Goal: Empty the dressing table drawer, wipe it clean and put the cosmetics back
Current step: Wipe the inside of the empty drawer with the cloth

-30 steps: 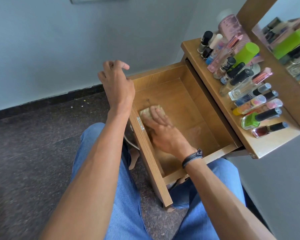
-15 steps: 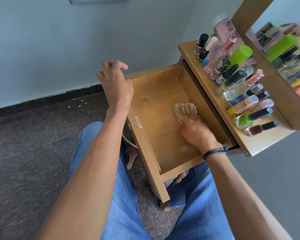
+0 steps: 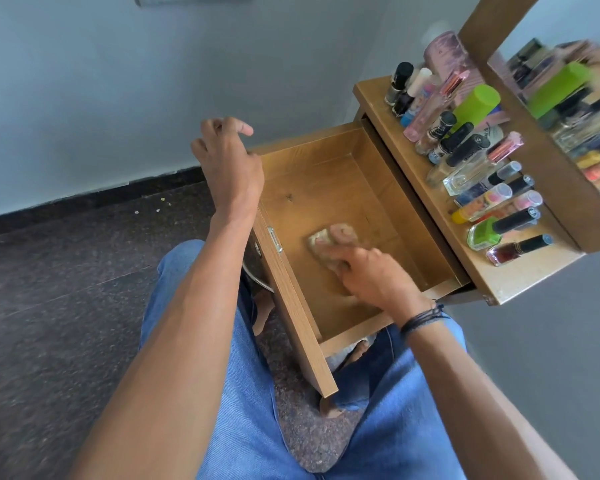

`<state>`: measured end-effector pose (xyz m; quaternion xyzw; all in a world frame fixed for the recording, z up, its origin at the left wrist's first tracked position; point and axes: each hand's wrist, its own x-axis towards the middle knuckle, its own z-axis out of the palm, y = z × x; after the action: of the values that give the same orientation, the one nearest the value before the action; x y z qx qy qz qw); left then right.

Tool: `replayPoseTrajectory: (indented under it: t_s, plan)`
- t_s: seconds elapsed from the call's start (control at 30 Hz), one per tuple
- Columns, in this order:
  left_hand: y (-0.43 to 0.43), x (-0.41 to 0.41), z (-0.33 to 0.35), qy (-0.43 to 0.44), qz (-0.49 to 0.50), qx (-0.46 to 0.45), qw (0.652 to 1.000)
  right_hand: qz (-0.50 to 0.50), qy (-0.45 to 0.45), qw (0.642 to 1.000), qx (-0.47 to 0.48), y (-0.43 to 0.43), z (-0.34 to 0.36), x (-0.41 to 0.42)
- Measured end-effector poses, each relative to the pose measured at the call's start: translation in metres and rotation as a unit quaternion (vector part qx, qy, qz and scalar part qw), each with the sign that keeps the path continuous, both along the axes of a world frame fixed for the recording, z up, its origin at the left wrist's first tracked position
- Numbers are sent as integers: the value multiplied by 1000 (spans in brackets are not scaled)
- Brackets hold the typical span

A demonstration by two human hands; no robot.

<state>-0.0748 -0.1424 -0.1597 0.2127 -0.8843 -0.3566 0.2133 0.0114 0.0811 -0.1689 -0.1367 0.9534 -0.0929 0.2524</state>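
drawer point(image 3: 326, 188): right hand point(image 3: 374, 275) presses cloth point(image 3: 321, 239) inside; left hand point(image 3: 229, 161) hovers loose, empty; cosmetics point(image 3: 465, 157) crowd tabletop point(image 3: 499, 282).

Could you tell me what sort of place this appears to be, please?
Probably a home bedroom corner: a wooden dressing table with a mirror, cosmetics bottles crowding its top, and its drawer pulled open.

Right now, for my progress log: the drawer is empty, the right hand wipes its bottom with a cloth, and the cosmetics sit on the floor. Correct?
No: the head view shows the cosmetics on the dressing table top, not the floor. The drawer is empty and the right hand wipes its bottom with a cloth.
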Motion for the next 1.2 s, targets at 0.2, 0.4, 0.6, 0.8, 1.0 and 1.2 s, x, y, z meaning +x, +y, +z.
replayPoseTrajectory:
  t_s: [0.2,0.4,0.6,0.8,1.0,1.2]
  plan:
    - [0,-2,-1,2,-1,1,1000,-106,-1,994,21,41,14,-20]
    - [0,-3,-2,-2,2,-7,1000,-78,73,992,69,-15,14,24]
    - [-1,-3,-2,-1,3,2,1000,-18,66,998,6,-30,1,38]
    - [-1,-1,0,0,-1,3,1000,-64,14,995,74,25,18,-3]
    - [2,-2,0,2,-1,4,1000,-113,-9,990,80,40,27,-9]
    - [3,-3,-1,3,-4,7,1000,-93,22,991,89,-3,26,26]
